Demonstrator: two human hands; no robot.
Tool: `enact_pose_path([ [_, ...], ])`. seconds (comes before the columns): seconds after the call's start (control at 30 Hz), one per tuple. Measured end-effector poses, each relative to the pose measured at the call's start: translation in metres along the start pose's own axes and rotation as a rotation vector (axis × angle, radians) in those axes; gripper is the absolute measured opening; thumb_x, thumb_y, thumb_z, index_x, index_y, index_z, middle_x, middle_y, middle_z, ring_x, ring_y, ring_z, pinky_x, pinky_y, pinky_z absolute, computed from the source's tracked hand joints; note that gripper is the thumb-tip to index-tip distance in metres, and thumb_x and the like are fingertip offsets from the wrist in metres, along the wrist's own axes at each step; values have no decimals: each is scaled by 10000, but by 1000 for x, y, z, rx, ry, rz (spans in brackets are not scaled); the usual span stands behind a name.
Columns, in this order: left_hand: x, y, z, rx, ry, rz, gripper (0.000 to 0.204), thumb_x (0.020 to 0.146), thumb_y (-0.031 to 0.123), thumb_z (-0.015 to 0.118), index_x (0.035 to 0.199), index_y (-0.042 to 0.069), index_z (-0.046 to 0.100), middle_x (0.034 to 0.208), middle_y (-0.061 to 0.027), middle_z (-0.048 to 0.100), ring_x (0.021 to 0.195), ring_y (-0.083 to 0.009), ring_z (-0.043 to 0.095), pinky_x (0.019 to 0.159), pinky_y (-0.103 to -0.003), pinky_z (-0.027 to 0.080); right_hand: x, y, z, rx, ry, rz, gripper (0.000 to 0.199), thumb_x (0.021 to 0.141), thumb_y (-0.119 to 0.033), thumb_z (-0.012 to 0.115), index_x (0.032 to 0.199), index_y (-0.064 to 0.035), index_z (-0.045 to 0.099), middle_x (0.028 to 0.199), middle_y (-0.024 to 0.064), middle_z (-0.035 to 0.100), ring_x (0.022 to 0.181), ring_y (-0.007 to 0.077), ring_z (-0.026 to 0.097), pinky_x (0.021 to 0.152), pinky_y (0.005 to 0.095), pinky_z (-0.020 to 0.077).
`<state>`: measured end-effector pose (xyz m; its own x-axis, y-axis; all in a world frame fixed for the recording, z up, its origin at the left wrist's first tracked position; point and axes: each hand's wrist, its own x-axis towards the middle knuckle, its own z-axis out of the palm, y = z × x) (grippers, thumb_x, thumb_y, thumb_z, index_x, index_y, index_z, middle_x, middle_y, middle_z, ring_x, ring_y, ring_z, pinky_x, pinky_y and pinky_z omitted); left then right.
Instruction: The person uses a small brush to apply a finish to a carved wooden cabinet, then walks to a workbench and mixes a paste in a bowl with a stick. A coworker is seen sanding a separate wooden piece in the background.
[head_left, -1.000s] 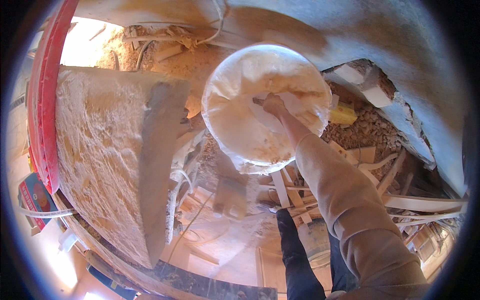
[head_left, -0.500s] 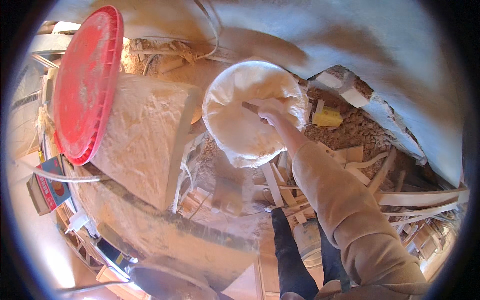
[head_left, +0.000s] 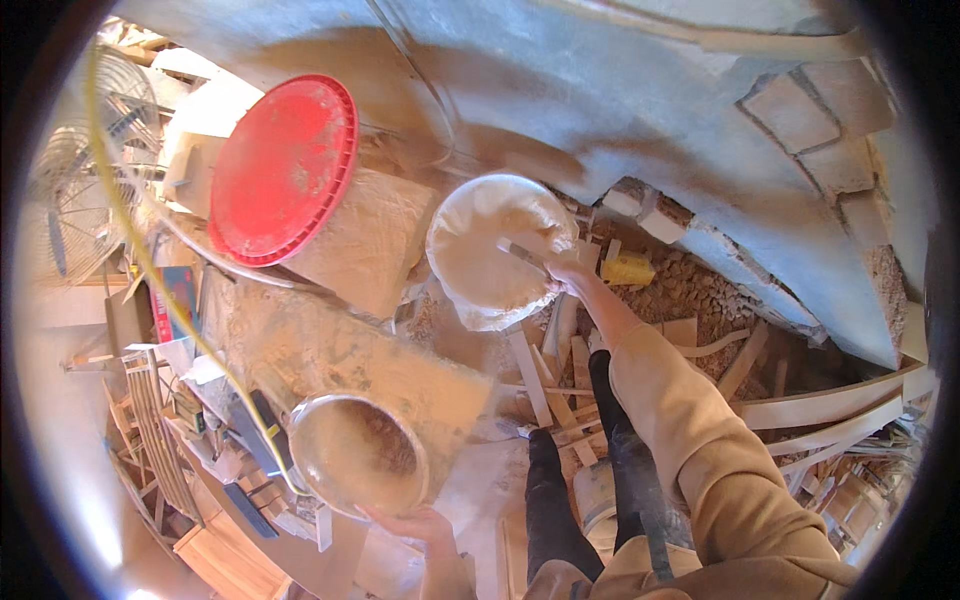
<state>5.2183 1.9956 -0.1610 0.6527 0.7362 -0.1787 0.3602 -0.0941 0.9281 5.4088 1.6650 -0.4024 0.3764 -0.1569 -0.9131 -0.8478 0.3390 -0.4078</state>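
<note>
My right hand (head_left: 568, 279) is closed around a short, flat, stick-like tool (head_left: 522, 255) that reaches over a round bucket (head_left: 436, 262). Pale powder (head_left: 470, 255) fills the bucket, and a whitish liner hangs over its rim. Low on the left, my left hand (head_left: 418, 526) grips the near rim of a round basin (head_left: 422, 478) with a shiny edge and a dusty tan inside. Part of that hand's fingers is hidden beneath the basin, which is held beside the dusty bench.
A large red round lid (head_left: 285, 170) leans on a dusty block (head_left: 355, 235) to the left. Curved wood strips (head_left: 820, 405) and offcuts lie at the right. A yellow box (head_left: 627, 268) sits beyond the bucket. A yellow cord (head_left: 165, 290) and a fan (head_left: 75, 190) are at far left.
My left hand has come into view with the basin. My right hand has drawn back from the middle of the bucket toward its rim. The view has shifted.
</note>
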Motion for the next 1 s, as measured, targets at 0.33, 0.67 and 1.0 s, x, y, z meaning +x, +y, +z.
enact_pose_path([
  [0.33, 9, -10, -1, -338, -50, -261, 786, 955, 535, 468, 1545, 111, 169, 1575, -115, 224, 1404, -327, 311, 1084, -514, 363, -140, -30, -54, -193, -180, -179, 371, 979, -309, 587, 1067, 52, 584, 728, 79, 545, 545, 112, 491, 429, 251, 377],
  [0.67, 18, 2, -5, -563, -368, -381, 581, 977, 543, 484, 1253, 34, 528, 1083, -88, 652, 859, -196, 634, 668, -333, 494, -357, -86, -39, -353, -315, -443, 225, 1036, -198, 463, 1119, -5, 543, 873, 41, 549, 726, 75, 486, 493, 182, 337],
  [1.0, 17, 7, -1, -518, -339, -328, 596, 999, 493, 478, 1316, -7, 402, 1046, -162, 622, 758, -254, 659, 622, -371, 557, -437, -35, 38, -908, -315, -636, 169, 992, -142, 525, 1094, -12, 562, 801, 98, 598, 683, 166, 559, 530, 287, 439],
])
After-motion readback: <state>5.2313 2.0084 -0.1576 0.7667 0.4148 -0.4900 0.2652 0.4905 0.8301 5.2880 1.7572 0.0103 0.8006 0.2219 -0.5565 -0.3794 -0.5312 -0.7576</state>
